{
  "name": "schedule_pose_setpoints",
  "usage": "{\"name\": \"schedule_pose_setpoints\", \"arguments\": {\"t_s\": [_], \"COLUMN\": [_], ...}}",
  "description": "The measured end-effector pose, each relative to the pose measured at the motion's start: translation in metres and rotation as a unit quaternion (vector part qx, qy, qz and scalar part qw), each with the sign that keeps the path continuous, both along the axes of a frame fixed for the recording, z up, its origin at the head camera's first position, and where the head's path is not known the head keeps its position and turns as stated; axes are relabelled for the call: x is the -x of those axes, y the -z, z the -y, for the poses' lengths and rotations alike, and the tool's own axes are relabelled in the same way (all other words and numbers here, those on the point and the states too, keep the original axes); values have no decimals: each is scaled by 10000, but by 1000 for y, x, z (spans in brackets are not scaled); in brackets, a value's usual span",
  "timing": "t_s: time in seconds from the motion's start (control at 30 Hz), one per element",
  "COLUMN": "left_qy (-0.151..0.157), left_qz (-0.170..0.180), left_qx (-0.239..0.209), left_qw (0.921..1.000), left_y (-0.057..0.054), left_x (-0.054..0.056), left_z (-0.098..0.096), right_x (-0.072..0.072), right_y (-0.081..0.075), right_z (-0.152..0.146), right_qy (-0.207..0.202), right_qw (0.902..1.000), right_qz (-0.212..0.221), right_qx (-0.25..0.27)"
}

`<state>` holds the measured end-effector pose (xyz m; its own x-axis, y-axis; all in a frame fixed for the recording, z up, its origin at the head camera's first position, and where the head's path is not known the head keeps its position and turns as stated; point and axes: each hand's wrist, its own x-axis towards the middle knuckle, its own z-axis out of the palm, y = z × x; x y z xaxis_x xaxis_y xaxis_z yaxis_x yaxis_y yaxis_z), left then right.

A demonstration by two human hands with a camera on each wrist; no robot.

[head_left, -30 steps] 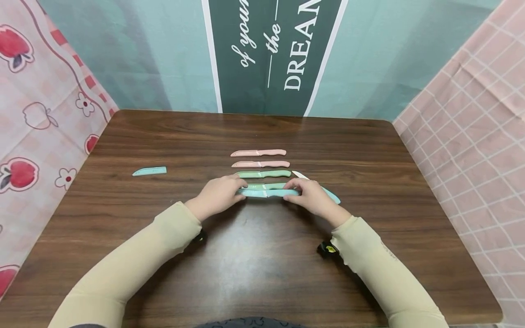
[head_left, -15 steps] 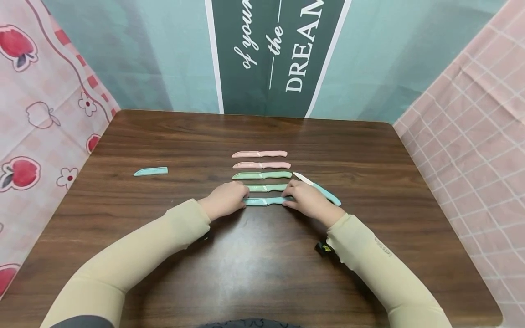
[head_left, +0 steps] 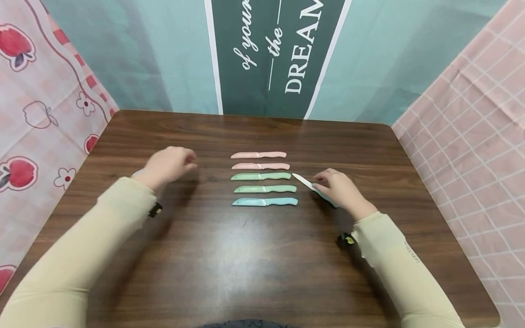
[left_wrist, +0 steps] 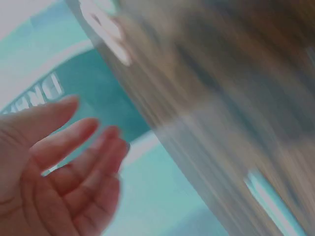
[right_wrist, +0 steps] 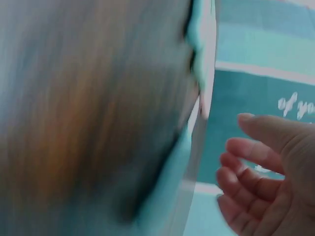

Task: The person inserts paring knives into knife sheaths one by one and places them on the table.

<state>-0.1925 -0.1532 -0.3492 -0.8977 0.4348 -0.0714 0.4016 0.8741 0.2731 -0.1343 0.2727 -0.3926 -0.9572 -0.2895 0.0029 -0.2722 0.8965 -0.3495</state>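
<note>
My left hand (head_left: 166, 166) is in the air over the left part of the table, its fingers (left_wrist: 91, 172) loosely bent with nothing between them. A blue knife sheath (left_wrist: 273, 204) lies below it in the left wrist view; the arm hides it in the head view. My right hand (head_left: 338, 189) hovers over an uncovered knife with a white blade (head_left: 302, 180) and a blue handle (head_left: 326, 197). Its fingers (right_wrist: 256, 179) are relaxed and hold nothing. A sheathed blue knife (head_left: 264, 202) lies at the front of a row in mid-table.
Behind the blue knife lie two sheathed green knives (head_left: 264, 188) and two sheathed pink knives (head_left: 258, 155), roughly parallel. The brown wooden table (head_left: 254, 264) meets a teal cloth (head_left: 176, 68) at the back. Pink cloths hang at both sides.
Both hands have let go of the sheathed blue knife, which was set down in front of the green ones. The left hand moved left; the right hand moved right to the bare knife.
</note>
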Motion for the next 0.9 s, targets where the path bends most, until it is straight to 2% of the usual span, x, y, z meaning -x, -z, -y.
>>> {"name": "schedule_pose_setpoints", "arguments": {"t_s": [0.07, 0.17, 0.27, 0.4, 0.6, 0.7, 0.8, 0.9], "left_qy": [-134, -313, -467, -740, -1078, -1143, -1090, -870], "left_qz": [290, 453, 525, 671, 765, 771, 745, 649], "left_qx": [304, 645, 807, 802, 523, 400, 251, -251], "left_qw": [9990, 9964, 9943, 9918, 9898, 9896, 9909, 9938], "left_y": [-2, 3, 11, 22, 32, 33, 34, 34], "left_x": [6, 11, 14, 14, 15, 16, 17, 16], "left_z": [24, 52, 74, 92, 104, 106, 105, 96], "right_x": [1, 2, 3, 3, 4, 7, 7, 7], "right_y": [0, 4, 8, 11, 12, 13, 13, 13], "right_z": [-11, -21, -24, -22, -21, -21, -20, -21], "right_qy": [215, 307, 293, 312, 412, 440, 492, 467], "right_qw": [9992, 9968, 9953, 9947, 9924, 9933, 9940, 9941], "right_qz": [323, 695, 830, 870, 1079, 1004, 921, 933], "right_qx": [-74, -266, -397, -454, -432, -374, -314, -298]}}
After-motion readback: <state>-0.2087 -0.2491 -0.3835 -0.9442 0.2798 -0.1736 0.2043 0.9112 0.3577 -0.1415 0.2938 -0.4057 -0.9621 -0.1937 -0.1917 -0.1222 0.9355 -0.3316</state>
